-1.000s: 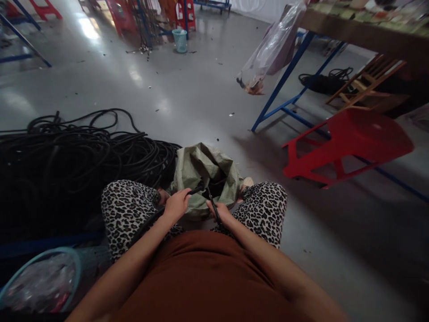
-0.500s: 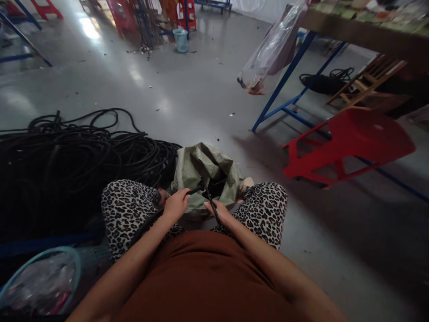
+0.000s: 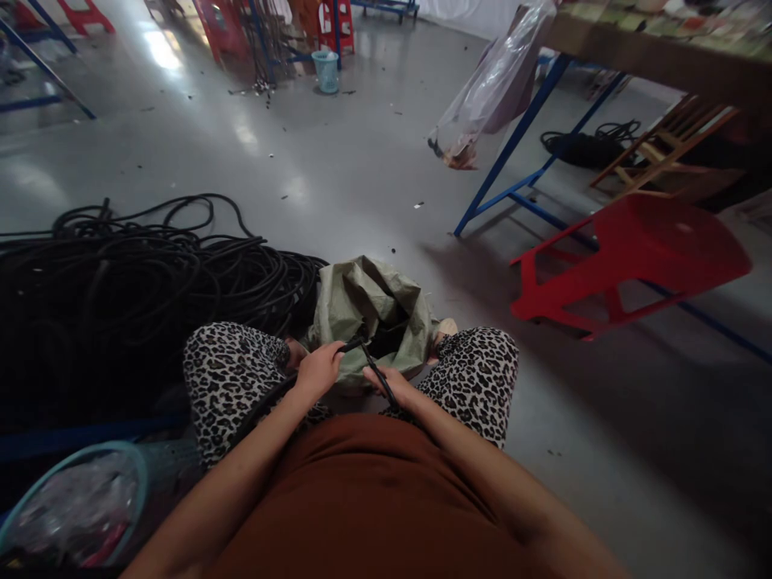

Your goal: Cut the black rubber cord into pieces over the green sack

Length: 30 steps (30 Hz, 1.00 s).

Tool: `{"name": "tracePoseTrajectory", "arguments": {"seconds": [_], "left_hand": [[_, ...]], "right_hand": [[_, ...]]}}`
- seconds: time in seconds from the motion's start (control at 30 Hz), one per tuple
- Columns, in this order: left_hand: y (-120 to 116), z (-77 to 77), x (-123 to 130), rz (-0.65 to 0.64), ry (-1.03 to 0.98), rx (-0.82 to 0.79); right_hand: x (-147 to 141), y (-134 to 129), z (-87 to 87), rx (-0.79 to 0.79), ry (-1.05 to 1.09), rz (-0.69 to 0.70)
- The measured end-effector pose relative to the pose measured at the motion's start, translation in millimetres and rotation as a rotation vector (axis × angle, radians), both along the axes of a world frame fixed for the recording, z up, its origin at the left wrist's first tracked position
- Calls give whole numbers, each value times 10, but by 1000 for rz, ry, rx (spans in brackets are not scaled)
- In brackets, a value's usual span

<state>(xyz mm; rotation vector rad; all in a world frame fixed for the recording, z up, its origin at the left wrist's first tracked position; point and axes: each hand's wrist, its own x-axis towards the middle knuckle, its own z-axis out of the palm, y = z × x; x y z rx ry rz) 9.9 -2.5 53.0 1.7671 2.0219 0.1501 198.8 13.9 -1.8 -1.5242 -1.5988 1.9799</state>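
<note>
My left hand (image 3: 319, 374) is closed around a black rubber cord (image 3: 350, 346), whose short end sticks out past the fingers. The cord runs back under my left forearm. In my closed right hand (image 3: 391, 384) is a slim, dark tool (image 3: 377, 371) that looks like scissors; its tip meets or nearly meets the cord's end, and I cannot tell which. Both hands are above the near rim of an opened greenish woven sack (image 3: 343, 293) between my legs. Dark contents inside the sack are hard to make out.
A large heap of black cord (image 3: 150, 281) lies at left. Below it is a blue basket (image 3: 141, 482) with plastic bags. At right a red stool (image 3: 651, 249) stands by a blue-legged table (image 3: 512, 149), with a hanging plastic bag (image 3: 488, 84). A small bin (image 3: 326, 72) stands farther off.
The tip of the dark tool has moved left and slightly down, against or close to the cord's end. My right hand has shifted slightly left; my left hand has barely moved.
</note>
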Motion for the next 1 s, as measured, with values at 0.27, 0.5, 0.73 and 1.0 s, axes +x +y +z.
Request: {"name": "tracePoseTrajectory", "arguments": {"seconds": [0.27,0.5,0.73,1.0], "left_hand": [[-16,-25,12,-55,44,-38],[-11,-11,22,-85,80,-98],[3,1,27,-101,82,-91],[16,15,46,-73,95,-114]], "right_hand": [[10,-2,-75,3,48,66],[23,-2,-92,-16,70,100],[-4,-11,-35,16,5,49],[-29,-53,-41,-74,-38,-11]]}}
